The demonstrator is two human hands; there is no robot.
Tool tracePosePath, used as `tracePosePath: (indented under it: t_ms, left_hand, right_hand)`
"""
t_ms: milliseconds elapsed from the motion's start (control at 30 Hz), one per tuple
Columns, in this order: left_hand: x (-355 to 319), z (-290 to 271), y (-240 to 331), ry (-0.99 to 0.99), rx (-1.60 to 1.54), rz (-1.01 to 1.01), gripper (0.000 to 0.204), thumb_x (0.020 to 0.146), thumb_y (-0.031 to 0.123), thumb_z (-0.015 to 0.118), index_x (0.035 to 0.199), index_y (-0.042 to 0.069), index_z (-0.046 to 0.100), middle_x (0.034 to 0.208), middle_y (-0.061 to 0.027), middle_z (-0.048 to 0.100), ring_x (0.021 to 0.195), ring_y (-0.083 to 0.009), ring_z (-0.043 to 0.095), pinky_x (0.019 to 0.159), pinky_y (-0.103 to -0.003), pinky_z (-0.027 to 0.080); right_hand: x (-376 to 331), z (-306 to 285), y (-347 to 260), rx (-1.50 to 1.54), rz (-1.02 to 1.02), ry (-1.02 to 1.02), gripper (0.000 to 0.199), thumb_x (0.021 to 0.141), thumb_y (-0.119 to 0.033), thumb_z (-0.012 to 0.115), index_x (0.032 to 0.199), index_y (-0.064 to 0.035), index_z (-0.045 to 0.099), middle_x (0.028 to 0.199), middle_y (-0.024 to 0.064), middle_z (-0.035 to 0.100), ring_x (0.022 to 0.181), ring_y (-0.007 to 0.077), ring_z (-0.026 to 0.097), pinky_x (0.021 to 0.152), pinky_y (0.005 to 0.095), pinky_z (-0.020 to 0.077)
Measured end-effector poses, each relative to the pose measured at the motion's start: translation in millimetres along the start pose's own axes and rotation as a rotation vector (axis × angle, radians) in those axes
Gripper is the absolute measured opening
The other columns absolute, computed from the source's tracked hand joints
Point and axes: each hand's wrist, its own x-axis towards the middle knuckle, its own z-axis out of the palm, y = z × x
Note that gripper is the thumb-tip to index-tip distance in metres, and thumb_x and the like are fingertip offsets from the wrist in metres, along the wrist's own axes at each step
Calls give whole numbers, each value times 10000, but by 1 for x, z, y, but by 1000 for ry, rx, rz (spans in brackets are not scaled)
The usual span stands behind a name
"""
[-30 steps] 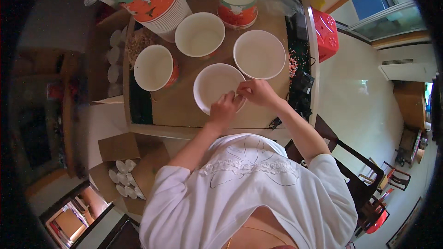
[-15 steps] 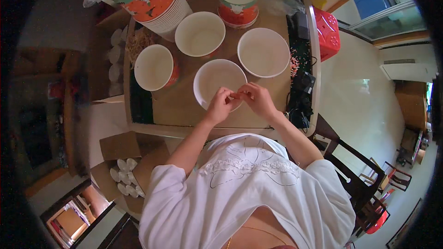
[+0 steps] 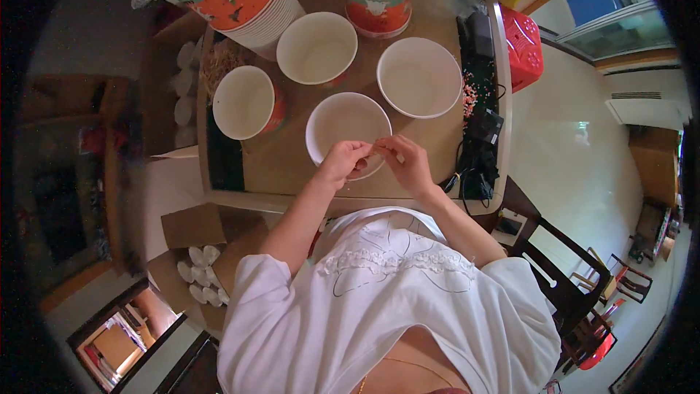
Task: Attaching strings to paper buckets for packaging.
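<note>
My left hand [image 3: 344, 162] and my right hand [image 3: 406, 164] meet at the fingertips over the near rim of a white paper tub [image 3: 337, 120]. Both hands are closed in a pinch, and whatever lies between the fingers is too small to make out. Around this tub stand three more upright ones: a white tub [image 3: 419, 76] to the right, a paper tub [image 3: 316, 47] behind, and a tub with an orange outside [image 3: 242, 102] to the left. The insides that show are pale, with nothing distinct in them.
A tall stack of orange printed tubs [image 3: 251, 4] leans at the back left, beside shredded straw [image 3: 224, 66]. An upturned tub [image 3: 378, 14] stands at the back. Small pink bits [image 3: 470, 95] and black cables [image 3: 474, 175] line the right edge. A cardboard box [image 3: 193, 226] sits lower left.
My hands stay pinched together over the near tub, the fingers shifting slightly and the left hand turning a little. The whole view has shifted slightly.
</note>
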Motion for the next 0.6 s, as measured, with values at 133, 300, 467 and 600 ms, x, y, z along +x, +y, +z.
tracePosePath:
  t_ms: [133,300,467,600]
  left_hand:
    - [1,-1,1,3,-84,-44,153,887,220,554,830,91,615,641,59,492,535,-38,432,440,-183,306]
    - [-5,0,7,12,-194,-80,97,862,173,587,854,91,638,597,68,446,487,-23,373,402,-172,246]
    - [-6,1,6,60,-66,-10,105,840,144,612,908,78,658,637,52,521,506,-22,408,422,-180,292]
    - [-3,5,-5,217,187,327,94,802,83,641,878,31,663,680,23,584,577,-62,507,517,-212,424]
  right_hand:
    - [-5,2,1,-28,-111,42,229,773,-12,604,991,-69,647,978,96,634,847,253,624,702,313,512]
    - [-8,2,2,-95,-149,29,281,766,13,582,1030,-67,634,1026,105,621,887,272,621,736,329,516]
    - [-6,0,3,-105,-192,6,315,755,30,572,1052,-61,621,1023,109,613,881,284,618,726,336,512]
    - [0,-5,-2,38,-18,-55,254,788,33,561,1020,-40,632,965,113,607,775,237,603,664,305,497]
